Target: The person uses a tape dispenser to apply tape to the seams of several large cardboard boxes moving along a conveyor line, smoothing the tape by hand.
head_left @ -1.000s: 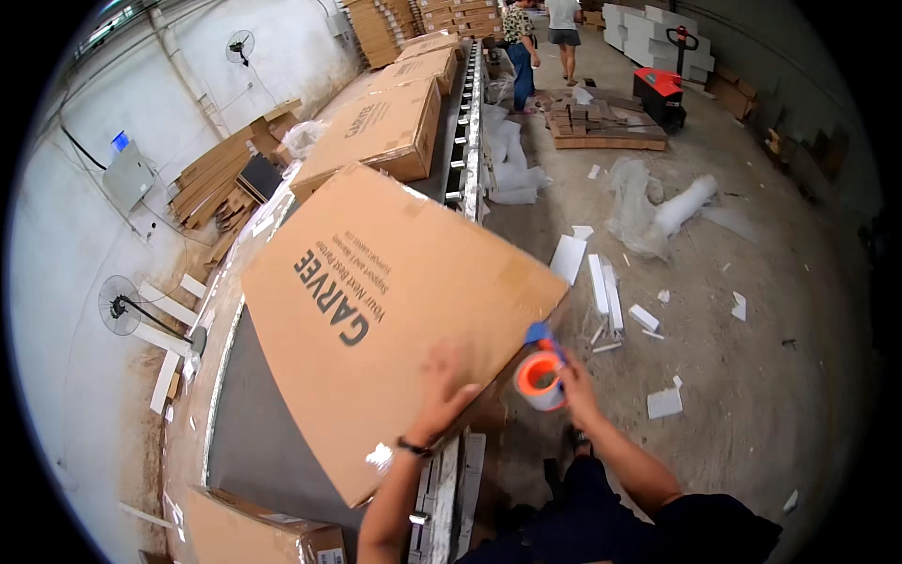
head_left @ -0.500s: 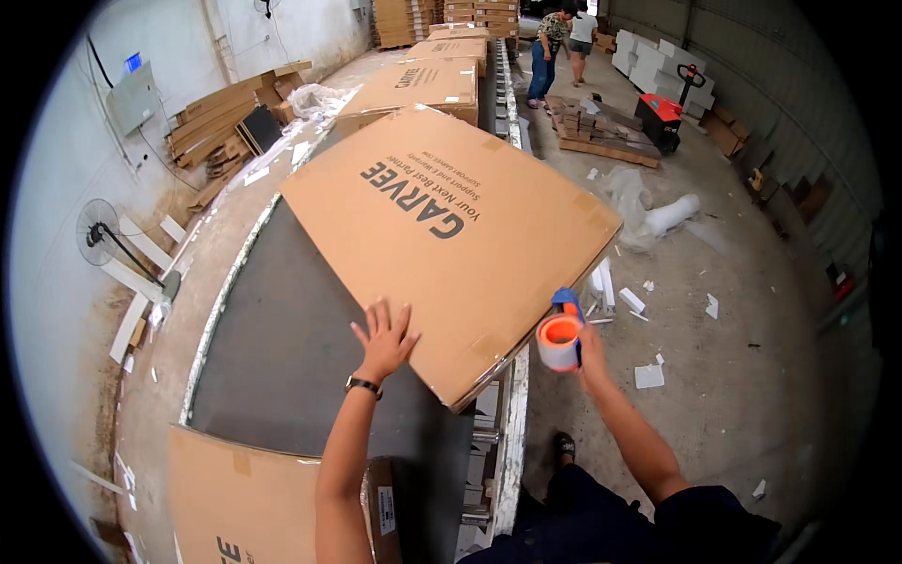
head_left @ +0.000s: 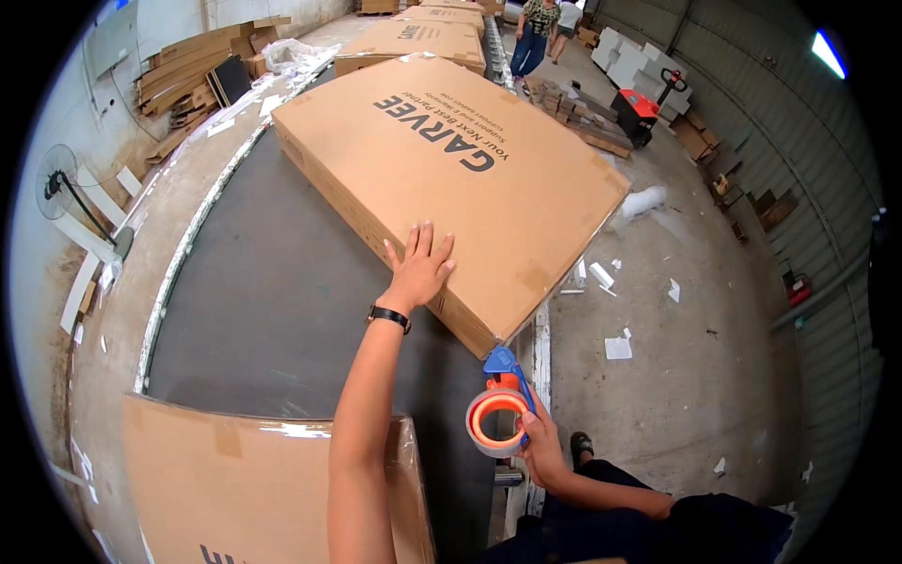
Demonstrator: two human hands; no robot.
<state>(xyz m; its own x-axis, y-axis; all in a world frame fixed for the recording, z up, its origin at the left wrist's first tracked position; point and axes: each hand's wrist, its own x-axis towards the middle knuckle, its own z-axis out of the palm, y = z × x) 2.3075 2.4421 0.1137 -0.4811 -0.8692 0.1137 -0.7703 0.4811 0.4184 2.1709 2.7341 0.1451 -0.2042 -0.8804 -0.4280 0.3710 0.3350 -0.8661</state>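
Observation:
A large flat cardboard box (head_left: 376, 141) lies turned at an angle on the dark conveyor belt (head_left: 254, 291). Its near right corner juts toward the belt's right edge. My left hand (head_left: 420, 271) rests on the box's near left edge, palm down with fingers spread. In my right hand (head_left: 542, 442) is a blue and orange tape dispenser (head_left: 500, 420) with a wide roll of clear tape. The dispenser's blue head is right by the box's nearest corner; whether it touches cannot be made out.
Another cardboard box (head_left: 216, 470) is at the near end of the belt, below my left forearm. More boxes (head_left: 413, 39) line the belt's far part. A standing fan (head_left: 61, 183) is at left. Two people stand beyond a pallet (head_left: 587, 117) and red pallet jack (head_left: 636, 113).
The tape dispenser has come from the box's right side down and left to its nearest corner. The box is angled differently, and its left side face now shows. My left hand still rests on it.

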